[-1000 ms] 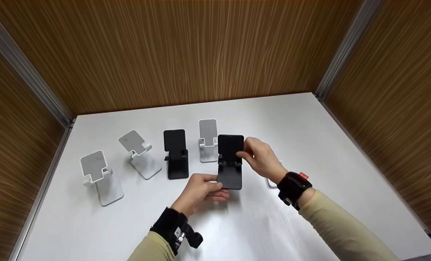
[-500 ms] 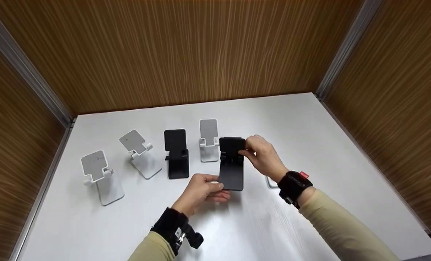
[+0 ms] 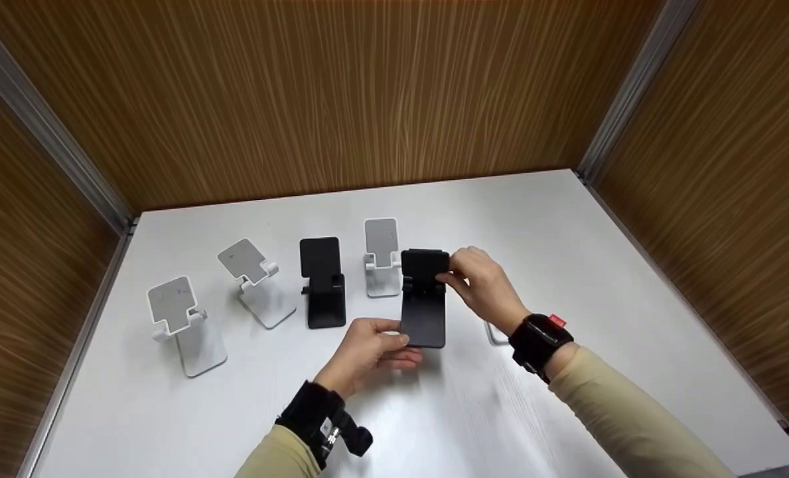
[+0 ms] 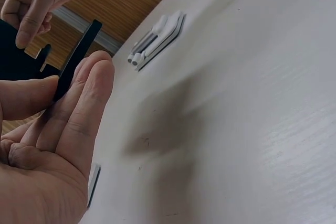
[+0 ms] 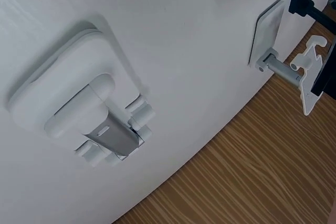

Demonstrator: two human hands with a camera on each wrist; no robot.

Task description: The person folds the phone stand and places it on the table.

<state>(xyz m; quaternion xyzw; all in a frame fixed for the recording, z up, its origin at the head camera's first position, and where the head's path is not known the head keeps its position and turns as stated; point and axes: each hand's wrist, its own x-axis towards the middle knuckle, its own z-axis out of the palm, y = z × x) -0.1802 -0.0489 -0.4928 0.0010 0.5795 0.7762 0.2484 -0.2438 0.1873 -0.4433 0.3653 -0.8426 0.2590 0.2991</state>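
Note:
A black phone stand (image 3: 423,320) is held above the table, its base plate toward the person and its upper plate tilted at the hinge. My left hand (image 3: 366,350) pinches the base's lower left corner, thumb on top and fingers beneath, as the left wrist view also shows on the base plate (image 4: 80,51). At the upper plate's right edge, my right hand (image 3: 486,284) grips between thumb and fingers. Below the right wrist lies a folded white phone stand (image 3: 498,336), seen whole in the right wrist view (image 5: 73,100). Only black parts of the held stand (image 5: 329,72) reach that view's edge.
Left of the hands stand an unfolded black phone stand (image 3: 323,257) and two unfolded white phone stands (image 3: 172,303) (image 3: 241,259). Another white stand (image 3: 381,239) is just behind the held one. Wood-grain panels (image 3: 341,99) enclose the white table (image 3: 600,279).
The held stand's upper plate has tipped at its hinge and looks shorter from above. My right hand shifted slightly with it; my left hand has kept its grip on the base.

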